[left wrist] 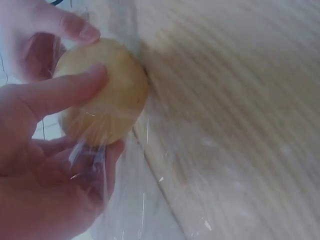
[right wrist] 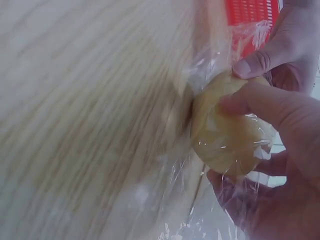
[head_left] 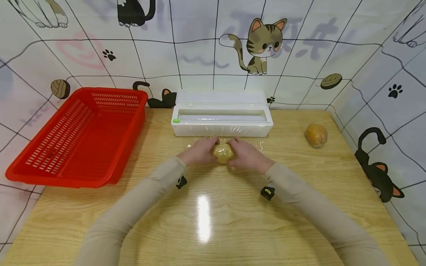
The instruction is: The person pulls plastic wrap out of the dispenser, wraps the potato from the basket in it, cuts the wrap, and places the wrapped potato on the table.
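A smooth yellow potato is held between both hands in the middle of the table, just in front of a white cling film box. Clear cling film covers the potato and spreads out around it. My left hand grips its left side, thumb on top and fingers underneath in the left wrist view. From the other side my right hand grips it the same way, with film bunched against the fingers in the right wrist view. The two thumbs lie close together on the potato.
At the left stands a red plastic basket with slotted walls. A film-wrapped, orange-yellow round item lies at the back right of the wooden table. The film box's lid stands raised against the cat-patterned backdrop.
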Action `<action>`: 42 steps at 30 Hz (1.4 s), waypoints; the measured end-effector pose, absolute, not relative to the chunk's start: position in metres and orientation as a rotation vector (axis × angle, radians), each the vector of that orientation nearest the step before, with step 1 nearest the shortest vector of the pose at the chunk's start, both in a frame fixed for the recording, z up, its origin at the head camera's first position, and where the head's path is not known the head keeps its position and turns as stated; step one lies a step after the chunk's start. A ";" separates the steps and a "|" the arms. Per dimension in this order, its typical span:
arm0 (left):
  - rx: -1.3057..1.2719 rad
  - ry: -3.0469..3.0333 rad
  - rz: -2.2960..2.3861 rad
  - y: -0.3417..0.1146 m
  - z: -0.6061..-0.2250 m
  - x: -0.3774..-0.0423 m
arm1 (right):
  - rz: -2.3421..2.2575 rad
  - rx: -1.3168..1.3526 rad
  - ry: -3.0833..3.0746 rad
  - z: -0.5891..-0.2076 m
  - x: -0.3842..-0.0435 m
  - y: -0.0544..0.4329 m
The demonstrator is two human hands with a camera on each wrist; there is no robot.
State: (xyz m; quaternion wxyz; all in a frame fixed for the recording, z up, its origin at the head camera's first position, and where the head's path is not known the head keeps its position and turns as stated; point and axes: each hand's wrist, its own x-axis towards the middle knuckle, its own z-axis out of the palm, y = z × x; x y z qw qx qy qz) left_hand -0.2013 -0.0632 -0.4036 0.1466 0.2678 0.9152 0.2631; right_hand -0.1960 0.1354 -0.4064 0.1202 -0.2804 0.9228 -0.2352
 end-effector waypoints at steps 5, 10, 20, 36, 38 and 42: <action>0.738 2.588 0.737 -0.065 -0.400 -0.209 | -0.699 -0.836 2.681 -0.406 -0.203 0.138; 0.743 2.571 0.784 -0.070 -0.402 -0.217 | -0.825 -0.862 2.618 -0.412 -0.214 0.144; 0.800 2.574 0.897 -0.078 -0.405 -0.227 | -0.910 -0.898 2.627 -0.416 -0.218 0.149; 0.898 2.863 0.186 -0.068 -0.407 -0.220 | -0.166 -1.013 2.892 -0.406 -0.209 0.156; 0.888 2.875 0.174 -0.067 -0.408 -0.220 | -0.103 -1.015 2.936 -0.404 -0.208 0.154; 0.846 2.912 0.207 -0.065 -0.409 -0.220 | -0.002 -1.075 2.992 -0.400 -0.206 0.147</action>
